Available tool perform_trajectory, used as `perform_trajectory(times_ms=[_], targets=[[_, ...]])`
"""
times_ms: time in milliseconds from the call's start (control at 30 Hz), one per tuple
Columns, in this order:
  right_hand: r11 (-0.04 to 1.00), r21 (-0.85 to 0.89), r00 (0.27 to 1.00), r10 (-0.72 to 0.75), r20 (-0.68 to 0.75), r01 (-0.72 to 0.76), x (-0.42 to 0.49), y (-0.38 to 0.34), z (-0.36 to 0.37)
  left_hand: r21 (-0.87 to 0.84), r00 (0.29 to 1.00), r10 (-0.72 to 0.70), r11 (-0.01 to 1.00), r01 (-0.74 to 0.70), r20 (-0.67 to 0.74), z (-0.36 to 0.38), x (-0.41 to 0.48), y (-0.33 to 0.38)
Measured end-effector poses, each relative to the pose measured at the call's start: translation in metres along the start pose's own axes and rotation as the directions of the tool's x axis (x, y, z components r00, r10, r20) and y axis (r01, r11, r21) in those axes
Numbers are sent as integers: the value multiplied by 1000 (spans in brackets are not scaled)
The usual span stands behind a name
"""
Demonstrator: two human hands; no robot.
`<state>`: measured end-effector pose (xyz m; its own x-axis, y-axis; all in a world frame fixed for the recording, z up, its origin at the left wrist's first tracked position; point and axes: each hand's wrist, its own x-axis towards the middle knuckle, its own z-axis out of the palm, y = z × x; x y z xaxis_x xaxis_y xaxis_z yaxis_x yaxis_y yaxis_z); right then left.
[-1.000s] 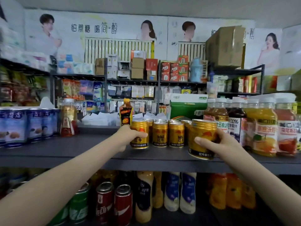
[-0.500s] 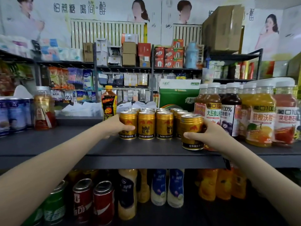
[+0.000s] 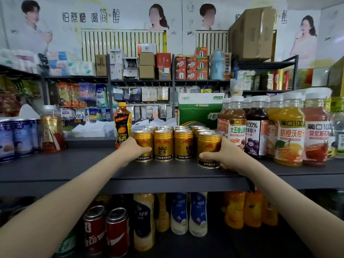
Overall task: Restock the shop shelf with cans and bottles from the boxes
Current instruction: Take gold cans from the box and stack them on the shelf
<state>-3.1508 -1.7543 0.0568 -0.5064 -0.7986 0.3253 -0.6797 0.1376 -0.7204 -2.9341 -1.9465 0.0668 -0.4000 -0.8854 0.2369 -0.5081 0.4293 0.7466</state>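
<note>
Several gold cans stand in rows on the dark shelf (image 3: 74,170), two of them under my hands. My left hand (image 3: 133,148) wraps the leftmost front gold can (image 3: 144,144), which stands in line with the row. My right hand (image 3: 223,155) grips another gold can (image 3: 208,146) at the right end, a little in front of the row, its base at the shelf surface. Two more front cans (image 3: 173,146) stand between them.
A black energy-drink bottle (image 3: 122,125) stands just left of my left hand. Juice bottles (image 3: 290,135) crowd the shelf right of my right hand. Blue cans (image 3: 20,138) and a tea bottle (image 3: 52,131) sit far left. Red cans and bottles fill the lower shelf (image 3: 115,231).
My right hand has carried its gold can down and inward to the right end of the row. My left hand stays on the leftmost can. The camera moved closer.
</note>
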Motion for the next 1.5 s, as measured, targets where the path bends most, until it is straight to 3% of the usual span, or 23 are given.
perform_trajectory(times_ms=[100,200,267,333,433,533,700,833,1000,1233,1400,1500], targets=[[1000,-17,1000,14,-25,-14,-7,1,1,44,996,-37,998,40,-82,1,-18,11],[987,-155,978,-69,-198,39,-22,1,10,54,967,59,997,-47,-249,-4,-44,16],[942,-308,896,-245,-370,130,-39,-5,19,33,917,190,981,-191,-349,-9,-67,15],[886,-366,767,-440,-468,285,-58,-16,33,-16,870,272,952,-305,-411,-14,-93,9],[776,-342,673,-631,-386,531,-90,-40,73,-136,858,299,913,-385,-418,-24,-136,-13],[725,-178,698,-688,-198,665,-122,-63,134,-308,884,215,881,-359,-416,-41,-182,-50],[726,149,719,-687,109,671,-160,-106,249,-82,943,14,996,-43,-331,-76,-242,-165],[738,314,650,-675,350,597,-202,-143,346,37,903,-220,967,251,-370,-108,-301,-263],[698,421,497,-711,498,579,-264,-193,471,31,758,-499,827,561,-420,-169,-394,-375],[698,454,269,-666,696,554,-371,-272,673,-43,466,-745,549,834,-478,-281,-546,-544],[714,412,65,-536,842,566,-448,-312,819,-104,293,-856,368,924,-427,-322,-617,-663],[720,368,-6,-451,892,588,-486,-306,873,-109,255,-900,310,945,-353,-325,-638,-715]])
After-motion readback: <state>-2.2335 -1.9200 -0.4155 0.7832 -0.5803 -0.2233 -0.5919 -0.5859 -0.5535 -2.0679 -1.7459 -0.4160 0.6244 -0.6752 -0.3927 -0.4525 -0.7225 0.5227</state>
